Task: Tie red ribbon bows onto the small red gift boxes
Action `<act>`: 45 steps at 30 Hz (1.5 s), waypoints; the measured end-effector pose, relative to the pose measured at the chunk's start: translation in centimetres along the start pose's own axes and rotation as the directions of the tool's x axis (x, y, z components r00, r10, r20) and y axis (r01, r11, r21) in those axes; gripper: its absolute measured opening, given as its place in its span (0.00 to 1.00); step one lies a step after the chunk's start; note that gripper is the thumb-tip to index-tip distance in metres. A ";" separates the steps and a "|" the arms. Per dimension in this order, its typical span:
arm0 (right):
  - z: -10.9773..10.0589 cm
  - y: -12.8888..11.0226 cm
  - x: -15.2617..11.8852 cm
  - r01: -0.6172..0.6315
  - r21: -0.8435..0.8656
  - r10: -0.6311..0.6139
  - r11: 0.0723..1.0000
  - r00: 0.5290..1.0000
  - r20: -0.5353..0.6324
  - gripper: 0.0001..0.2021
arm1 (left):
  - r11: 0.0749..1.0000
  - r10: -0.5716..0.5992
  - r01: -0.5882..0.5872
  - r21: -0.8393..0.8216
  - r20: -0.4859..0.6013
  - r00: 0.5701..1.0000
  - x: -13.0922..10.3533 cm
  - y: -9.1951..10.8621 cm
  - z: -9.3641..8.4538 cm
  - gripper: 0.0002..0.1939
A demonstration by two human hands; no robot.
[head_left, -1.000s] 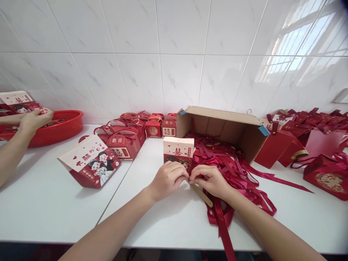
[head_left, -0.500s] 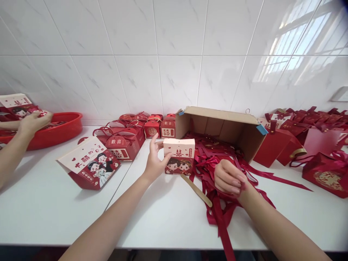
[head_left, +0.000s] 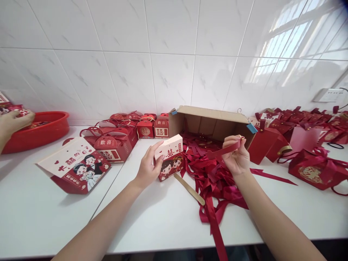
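Gripping a small printed box (head_left: 171, 165) by its left side with the left hand (head_left: 150, 165), thumb across the front; tilted, and impossible to say whether resting or lifted. At three o'clock from the box, pinching a red strap (head_left: 225, 150) and its gold fitting (head_left: 240, 137) between closed fingertips of the right hand (head_left: 236, 157). Could drop the fitting into the ribbon pile (head_left: 208, 177) if pinching too loosely; could tangle the strap among those loops, or dent the box under a hard thumb. At five o'clock, liable to knock the gold strip (head_left: 190, 190) near the box's foot, or drag the ribbon end (head_left: 214, 230) hanging over the front edge. Bounded at one o'clock by the carton (head_left: 214, 113), at nine by a gabled box (head_left: 77, 166), at eleven by handled boxes (head_left: 115, 145). Roomiest toward seven, across white tabletop (head_left: 146, 224).
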State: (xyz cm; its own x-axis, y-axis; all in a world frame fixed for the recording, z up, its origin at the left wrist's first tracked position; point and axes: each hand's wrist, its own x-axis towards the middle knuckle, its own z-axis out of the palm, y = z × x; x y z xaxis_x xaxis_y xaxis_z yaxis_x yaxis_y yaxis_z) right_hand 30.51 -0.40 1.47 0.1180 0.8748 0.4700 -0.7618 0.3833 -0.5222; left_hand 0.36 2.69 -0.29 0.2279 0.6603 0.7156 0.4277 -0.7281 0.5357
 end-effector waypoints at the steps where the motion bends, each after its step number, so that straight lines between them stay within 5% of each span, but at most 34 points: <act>1: -0.2 0.0 0.2 -0.010 -0.006 0.010 1.000 1.000 -0.015 0.06 | 1.000 -0.023 0.023 -0.013 0.012 1.000 0.0 0.1 0.0 0.22; 5: -0.4 1.0 0.4 -0.067 -0.212 0.042 0.975 0.992 -0.120 0.09 | 0.987 -0.128 0.128 -0.097 0.007 0.992 -0.1 0.4 0.0 0.24; 10: 0.5 3.3 -0.3 -0.171 -0.560 0.088 0.811 0.981 -0.172 0.13 | 0.933 -0.239 0.228 -0.280 -0.007 0.971 0.2 1.0 0.0 0.19; 17: 1.9 2.7 -1.3 -0.073 -0.457 0.091 0.886 0.996 0.017 0.12 | 0.850 -0.348 0.342 -0.400 0.061 0.936 0.7 2.1 -0.1 0.15; 22: 3.2 1.9 -2.0 -0.082 -0.319 0.112 0.944 0.991 0.077 0.11 | 0.919 -0.164 0.173 -0.354 0.057 0.985 0.1 2.4 0.3 0.10; 28: 4.7 2.9 -3.0 0.054 -0.512 0.051 0.857 0.981 0.188 0.06 | 0.886 -0.166 0.229 -0.402 0.186 0.968 -0.9 2.6 0.5 0.11; 33: 5.5 2.9 -3.7 0.341 -0.674 -0.067 0.656 0.915 0.399 0.07 | 0.862 -0.157 0.248 -0.442 0.233 0.960 -1.1 3.2 0.5 0.12; 38: 6.3 3.1 -4.2 0.617 -0.624 -0.136 0.480 0.754 0.642 0.13 | 0.838 -0.153 0.263 -0.478 0.257 0.954 -1.1 3.7 0.6 0.13; 41: 6.5 3.5 -4.4 0.699 -0.597 -0.110 0.394 0.680 0.725 0.12 | 0.854 -0.111 0.213 -0.475 0.234 0.966 -1.2 3.8 0.6 0.13; 45: 6.4 4.1 -4.6 0.733 -0.621 -0.092 0.278 0.664 0.742 0.10 | 0.874 -0.093 0.183 -0.449 0.215 0.972 -1.3 3.7 0.7 0.11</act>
State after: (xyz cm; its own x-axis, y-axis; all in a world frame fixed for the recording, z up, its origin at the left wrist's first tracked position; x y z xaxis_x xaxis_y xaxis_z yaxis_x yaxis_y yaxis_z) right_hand 22.72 -4.75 1.71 -0.3240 0.3255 0.8883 0.2705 0.9316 -0.2427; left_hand 2.31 -0.73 0.46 0.3701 0.7491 0.5494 0.0225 -0.5984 0.8009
